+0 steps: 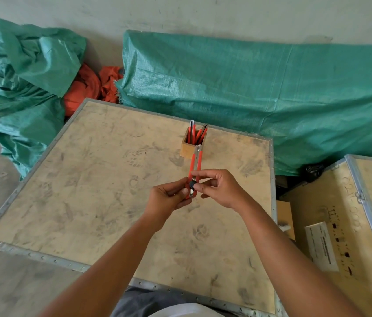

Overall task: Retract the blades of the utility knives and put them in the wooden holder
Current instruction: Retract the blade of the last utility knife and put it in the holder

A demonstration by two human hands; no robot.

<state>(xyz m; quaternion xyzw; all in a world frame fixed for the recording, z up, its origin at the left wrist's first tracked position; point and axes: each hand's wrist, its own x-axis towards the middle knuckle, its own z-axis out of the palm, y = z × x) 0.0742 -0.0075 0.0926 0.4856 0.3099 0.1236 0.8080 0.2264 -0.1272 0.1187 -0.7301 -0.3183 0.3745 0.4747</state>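
Both hands hold one red utility knife (196, 164) above the middle of the plywood crate top (93, 184). My left hand (169, 197) grips its lower end. My right hand (220, 187) pinches the body by the black locking wheel (192, 184). The knife points away from me, its metal tip reaching the front of the wooden holder (188, 149). That small square box stands near the far edge and has several red knives (195, 135) upright in it. Whether the held knife's blade is out I cannot tell.
Green tarpaulin (260, 92) covers bulky shapes behind the crate, with more green sheeting (20, 83) and orange cloth (89, 88) at the back left. A second metal-edged wooden crate (349, 225) with a white label sits close on the right. Concrete floor lies to the left.
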